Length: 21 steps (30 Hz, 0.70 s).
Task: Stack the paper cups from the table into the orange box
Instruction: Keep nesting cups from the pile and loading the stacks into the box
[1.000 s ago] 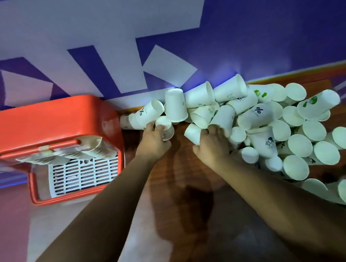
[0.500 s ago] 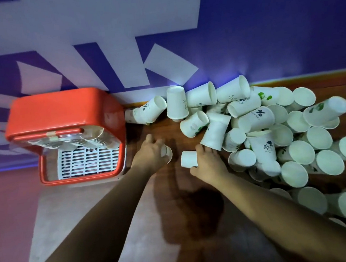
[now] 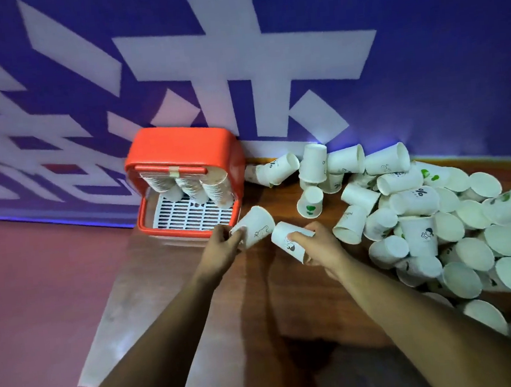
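Observation:
My left hand (image 3: 222, 249) grips a white paper cup (image 3: 256, 229) lying tilted, just right of the orange box (image 3: 181, 147). My right hand (image 3: 320, 244) grips a second white cup (image 3: 290, 241), its closed bottom pointing toward the first cup. The two cups are almost touching above the wooden table (image 3: 279, 197). The orange box stands at the table's left end against the wall, with three stacks of cups (image 3: 191, 185) lying in it over a white grille. A big pile of loose paper cups (image 3: 437, 216) covers the table's right side.
A purple wall with white shapes (image 3: 236, 70) runs behind the table. To the left of the table lies a pinkish floor (image 3: 39, 292) with a pale stripe. A few single cups (image 3: 309, 202) lie between the box and the pile.
Both hands have lifted a cup off the table and drawn back toward me. The cups now point at each other near the box. The camera view has shifted, so the box sits nearer the centre.

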Each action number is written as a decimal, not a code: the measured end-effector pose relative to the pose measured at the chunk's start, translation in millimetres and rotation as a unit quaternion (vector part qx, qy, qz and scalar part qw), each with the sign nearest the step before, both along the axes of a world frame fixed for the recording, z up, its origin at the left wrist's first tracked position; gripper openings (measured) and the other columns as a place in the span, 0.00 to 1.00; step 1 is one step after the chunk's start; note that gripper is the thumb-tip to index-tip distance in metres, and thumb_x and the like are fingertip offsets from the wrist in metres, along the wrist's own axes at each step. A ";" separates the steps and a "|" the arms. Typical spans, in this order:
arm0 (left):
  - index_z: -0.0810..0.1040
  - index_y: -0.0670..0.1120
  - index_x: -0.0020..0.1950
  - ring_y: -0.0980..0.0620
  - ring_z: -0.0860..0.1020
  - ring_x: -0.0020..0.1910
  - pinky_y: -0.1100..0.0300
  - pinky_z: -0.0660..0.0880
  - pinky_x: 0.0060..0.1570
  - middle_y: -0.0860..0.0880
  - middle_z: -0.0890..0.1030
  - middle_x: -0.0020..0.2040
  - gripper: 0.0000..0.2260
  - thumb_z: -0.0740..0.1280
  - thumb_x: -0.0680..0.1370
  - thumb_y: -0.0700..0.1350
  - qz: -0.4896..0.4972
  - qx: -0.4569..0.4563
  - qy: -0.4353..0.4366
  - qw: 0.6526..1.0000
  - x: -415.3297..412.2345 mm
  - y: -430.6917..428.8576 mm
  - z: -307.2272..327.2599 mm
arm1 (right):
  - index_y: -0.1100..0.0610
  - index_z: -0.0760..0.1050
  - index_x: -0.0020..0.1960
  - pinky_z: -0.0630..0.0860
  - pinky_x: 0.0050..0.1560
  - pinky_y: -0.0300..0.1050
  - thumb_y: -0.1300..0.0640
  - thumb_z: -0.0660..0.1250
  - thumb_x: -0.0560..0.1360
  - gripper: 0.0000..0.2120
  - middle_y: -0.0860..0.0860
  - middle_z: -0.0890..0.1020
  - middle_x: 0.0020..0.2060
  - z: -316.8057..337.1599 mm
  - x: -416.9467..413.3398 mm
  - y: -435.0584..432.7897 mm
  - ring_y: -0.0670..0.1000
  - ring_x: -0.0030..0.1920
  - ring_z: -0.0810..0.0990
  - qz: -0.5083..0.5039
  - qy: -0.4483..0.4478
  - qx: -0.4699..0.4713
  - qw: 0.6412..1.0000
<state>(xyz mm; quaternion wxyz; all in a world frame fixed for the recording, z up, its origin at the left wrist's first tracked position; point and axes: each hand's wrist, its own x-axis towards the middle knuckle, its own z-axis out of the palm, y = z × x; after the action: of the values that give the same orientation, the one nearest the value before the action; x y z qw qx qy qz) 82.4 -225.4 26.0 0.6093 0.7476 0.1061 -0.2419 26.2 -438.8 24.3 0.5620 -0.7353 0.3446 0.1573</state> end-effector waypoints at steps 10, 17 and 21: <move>0.62 0.58 0.76 0.48 0.83 0.52 0.50 0.80 0.54 0.43 0.84 0.54 0.31 0.68 0.78 0.37 -0.088 -0.141 0.000 0.986 29.4 105.5 28.0 | 0.54 0.65 0.64 0.71 0.39 0.40 0.47 0.71 0.74 0.25 0.51 0.75 0.54 56.4 45.3 99.7 0.51 0.51 0.76 0.108 -0.100 -0.108 0.983; 0.71 0.57 0.67 0.47 0.83 0.55 0.47 0.80 0.55 0.47 0.84 0.57 0.22 0.74 0.75 0.51 -0.031 -0.093 -0.072 0.993 72.5 178.0 20.5 | 0.54 0.69 0.60 0.71 0.47 0.41 0.48 0.75 0.69 0.25 0.47 0.78 0.50 57.4 81.9 182.7 0.48 0.52 0.78 0.097 -0.133 -0.117 0.979; 0.69 0.48 0.66 0.54 0.81 0.52 0.66 0.78 0.41 0.48 0.81 0.58 0.24 0.75 0.74 0.48 0.007 -0.035 -0.110 0.993 99.3 203.7 7.7 | 0.55 0.70 0.59 0.73 0.49 0.42 0.49 0.77 0.69 0.25 0.45 0.78 0.48 49.7 96.4 204.1 0.48 0.51 0.78 0.031 -0.140 -0.124 0.982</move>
<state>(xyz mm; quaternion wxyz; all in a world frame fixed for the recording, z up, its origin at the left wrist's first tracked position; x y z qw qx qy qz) 181.7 -21.7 33.7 0.6450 0.7471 0.0348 -0.1573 122.6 -234.7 74.0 0.5045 -0.8240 0.2565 0.0258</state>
